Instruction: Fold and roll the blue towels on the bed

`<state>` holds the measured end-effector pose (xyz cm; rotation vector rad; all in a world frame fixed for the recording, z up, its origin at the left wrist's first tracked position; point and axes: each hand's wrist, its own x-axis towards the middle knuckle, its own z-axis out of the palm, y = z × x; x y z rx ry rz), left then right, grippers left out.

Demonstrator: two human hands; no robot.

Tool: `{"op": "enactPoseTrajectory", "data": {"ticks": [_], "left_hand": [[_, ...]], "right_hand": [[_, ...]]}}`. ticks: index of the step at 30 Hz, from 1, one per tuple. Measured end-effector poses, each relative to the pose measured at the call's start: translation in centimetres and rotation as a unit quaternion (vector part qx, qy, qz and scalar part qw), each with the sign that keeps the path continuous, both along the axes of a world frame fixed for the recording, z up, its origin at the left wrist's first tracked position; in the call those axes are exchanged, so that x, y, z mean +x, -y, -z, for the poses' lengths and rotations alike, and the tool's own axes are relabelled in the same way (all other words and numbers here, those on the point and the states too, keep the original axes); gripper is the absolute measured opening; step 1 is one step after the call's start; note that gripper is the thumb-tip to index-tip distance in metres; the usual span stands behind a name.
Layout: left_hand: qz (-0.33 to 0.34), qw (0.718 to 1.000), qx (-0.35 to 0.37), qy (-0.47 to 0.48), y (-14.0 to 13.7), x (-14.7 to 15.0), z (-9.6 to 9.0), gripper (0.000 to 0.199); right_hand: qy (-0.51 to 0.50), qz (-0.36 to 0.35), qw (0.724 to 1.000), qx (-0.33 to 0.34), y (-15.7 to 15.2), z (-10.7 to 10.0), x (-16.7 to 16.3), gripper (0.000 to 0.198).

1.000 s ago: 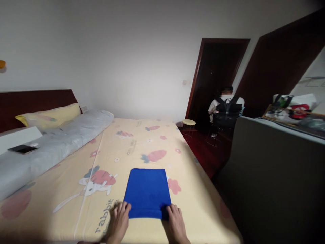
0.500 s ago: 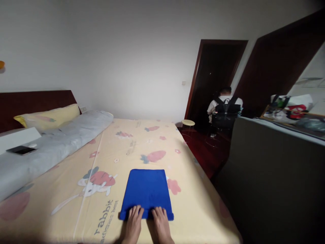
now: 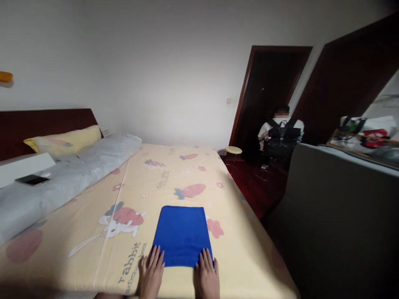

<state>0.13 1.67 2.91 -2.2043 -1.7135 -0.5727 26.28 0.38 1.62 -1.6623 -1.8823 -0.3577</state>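
Fabric rectangle (image 3: 183, 232), blue and flat: on the yellow carrot-print bedsheet (image 3: 245, 257), under the fingertips and stretching ahead of them.
Left hand (image 3: 151, 273): fingers straight, gripping nothing, laid on the fabric's near left corner.
Right hand (image 3: 207, 274): likewise loose, on its near right corner.
Round yellow-topped stool (image 3: 233, 150): well ahead, right of the fingers.
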Motion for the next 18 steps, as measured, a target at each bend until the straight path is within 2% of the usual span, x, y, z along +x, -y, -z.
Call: {"op": "enactPoseTrajectory", "data": {"ticks": [1, 3, 5, 6, 8, 10, 13, 15, 16, 18], "left_hand": [[0.024, 1.0, -0.012, 0.004, -0.2, 0.9, -0.2, 0.066], [0.107, 0.993, -0.053, 0.016, -0.7, 2.6, -0.9, 0.076], [0.182, 0.978, -0.099, 0.035, -1.0, 3.7, -1.8, 0.076], [0.199, 0.972, -0.117, 0.045, -1.1, 3.8, -2.2, 0.071], [0.185, 0.971, -0.139, 0.058, -0.9, 3.3, -2.7, 0.061], [0.131, 0.978, -0.15, 0.057, -0.6, 2.3, -2.8, 0.056], [0.025, 0.987, -0.151, 0.039, -0.3, 1.3, -2.3, 0.053], [-0.019, 0.99, -0.138, 0.025, -0.5, 1.6, -1.9, 0.052], [-0.02, 0.992, -0.127, 0.019, -0.6, 2.0, -1.7, 0.054], [0.035, 0.993, -0.11, 0.015, -1.1, 3.3, -1.5, 0.063]], "right_hand": [[-0.011, -0.016, 1.0, -0.011, -0.5, -0.3, -0.9, 0.039], [-0.032, -0.092, 0.993, -0.065, -1.4, -1.3, -2.7, 0.042], [-0.045, -0.176, 0.974, -0.136, -1.7, -2.6, -3.6, 0.047], [-0.048, -0.2, 0.965, -0.165, -1.6, -3.3, -3.6, 0.047], [-0.051, -0.196, 0.961, -0.189, -1.1, -4.1, -2.6, 0.046], [-0.052, -0.146, 0.972, -0.178, -0.5, -4.1, -1.0, 0.047], [-0.048, -0.067, 0.986, -0.146, -0.1, -3.1, 0.4, 0.048], [-0.047, -0.032, 0.99, -0.127, -0.5, -2.3, -0.1, 0.048], [-0.048, -0.029, 0.991, -0.122, -0.8, -2.2, -0.8, 0.049], [-0.053, -0.069, 0.987, -0.132, -1.4, -2.4, -2.7, 0.051]]}}
